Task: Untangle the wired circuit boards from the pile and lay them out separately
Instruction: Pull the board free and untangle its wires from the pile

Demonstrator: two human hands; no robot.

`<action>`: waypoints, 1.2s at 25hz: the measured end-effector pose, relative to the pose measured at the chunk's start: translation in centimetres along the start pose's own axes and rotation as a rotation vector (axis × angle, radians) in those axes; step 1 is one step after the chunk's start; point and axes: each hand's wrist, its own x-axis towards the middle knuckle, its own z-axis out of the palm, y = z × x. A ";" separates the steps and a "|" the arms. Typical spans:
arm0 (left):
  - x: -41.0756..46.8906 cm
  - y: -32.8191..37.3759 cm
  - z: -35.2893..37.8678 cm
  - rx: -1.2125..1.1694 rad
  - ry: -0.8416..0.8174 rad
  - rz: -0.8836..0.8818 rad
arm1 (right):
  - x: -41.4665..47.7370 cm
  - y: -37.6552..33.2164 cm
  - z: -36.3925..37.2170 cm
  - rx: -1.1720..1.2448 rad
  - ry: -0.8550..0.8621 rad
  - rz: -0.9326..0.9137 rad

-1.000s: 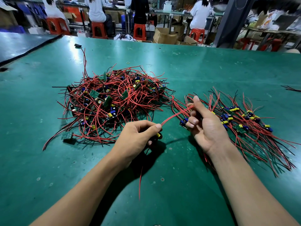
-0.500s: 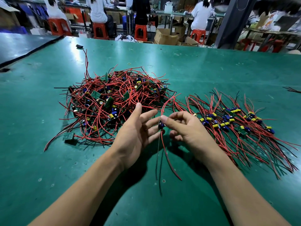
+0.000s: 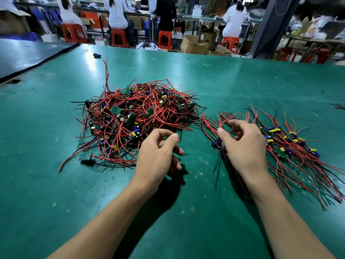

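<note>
On the green table (image 3: 242, 81), left of centre, a tangled pile (image 3: 138, 116) of small boards with red and black wires. Just beside it on the right, a laid-out row (image 3: 291, 146) of single boards, with the wires spread toward the near right edge.

Between the two, the right hand (image 3: 244, 148), palm down, fingers curled round a loop of red wires (image 3: 223, 120), thumb tip pointing left. Just under the thumb, one circuit board (image 3: 216, 144) with a blue part, at the left end of the row and touching the hand. From it, thin black wires trailing toward the near edge. Lifted or lying on the table: cannot tell.

Over the near edge of the pile, the left hand (image 3: 158, 156), fingers loosely bent, thumb close to the forefinger, nothing seen between them: relaxed, not grasping.

At the near left corner of the pile, one green board (image 3: 85, 156) a little apart from the heap, joined to it by wires. Beyond the pile, a small yellow ring (image 3: 153, 74) and, farther, a small black object (image 3: 97, 55). Behind the table, seated people (image 3: 116, 14) on red stools (image 3: 117, 37), and cardboard boxes (image 3: 193, 44).
</note>
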 end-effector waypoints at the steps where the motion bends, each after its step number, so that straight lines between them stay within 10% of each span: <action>1: 0.1 -0.1 0.0 -0.027 0.028 0.014 | -0.3 -0.2 0.3 0.034 -0.027 -0.059; 7: 1.5 -0.8 -0.7 -0.172 0.158 -0.064 | -2.1 -0.6 2.2 -0.038 -0.516 -0.290; 30: 2.8 -1.6 -0.8 0.036 -0.010 0.068 | -2.5 -1.1 2.2 0.008 -0.345 -0.058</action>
